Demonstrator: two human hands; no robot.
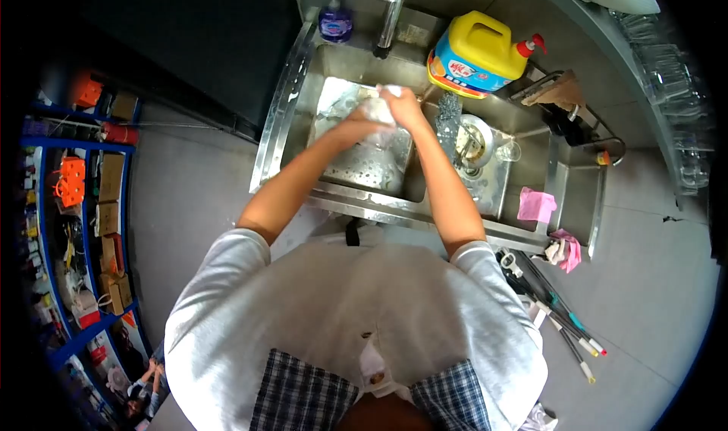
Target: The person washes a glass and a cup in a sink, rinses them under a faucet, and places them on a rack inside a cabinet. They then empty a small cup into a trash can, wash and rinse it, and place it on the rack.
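Head view: the L hand and R hand are held close together over the L basin of a stainless-steel sink. A white, wet-looking item is gripped btwn them, w/ fingers closed around it; it's partly covered, so its exact shape can't be told. The basin floor is wet & spotted w/ drops.

Behind the basin, a clear bottle of purple liquid is stood upright near the corner, w/ a metal faucet to its right. Farther right, a big yellow plastic jug w/ blue label & red pump is set at the back edge. A dark grey speckled cloth is draped by the divider. In the middle basin, a round white dish w/ metal pieces in it & a small clear glass are seen. A pink cloth is laid nr the front rim.

Long poles are seen on the grey floor, lower right; clear glassware is kept on a shelf, upper right. At lower left, another person is partly seen nr blue-framed shelving.
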